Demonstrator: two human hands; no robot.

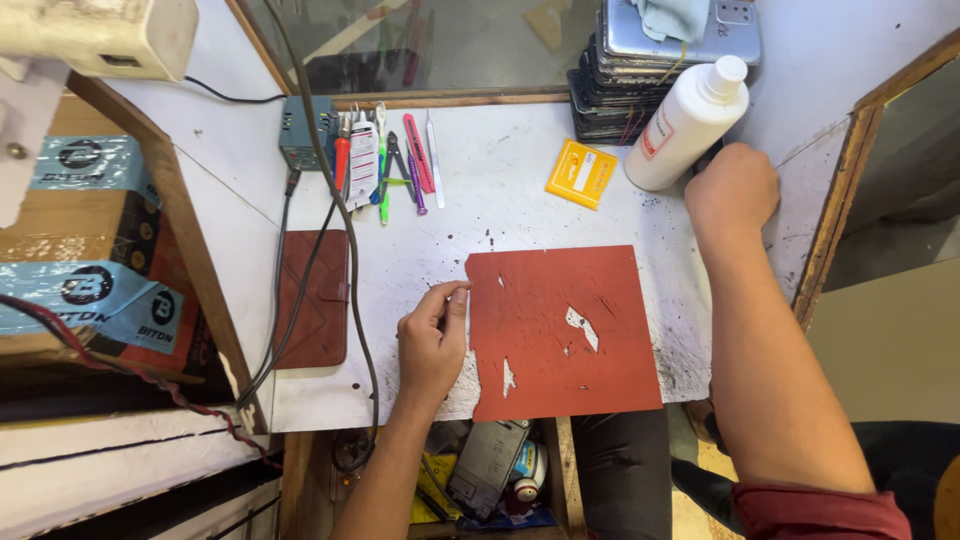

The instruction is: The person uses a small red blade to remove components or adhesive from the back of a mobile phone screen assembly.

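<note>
Here left hand [432, 340] touches red mat [560, 330]; right hand [733, 190] beside white bottle [686, 125].

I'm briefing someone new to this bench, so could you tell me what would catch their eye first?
The worn red mat at the middle of the white table, with the left hand on its left edge. Next, the white bottle at the far right, the right hand closed beside it. Then the row of small tools along the back.
</note>
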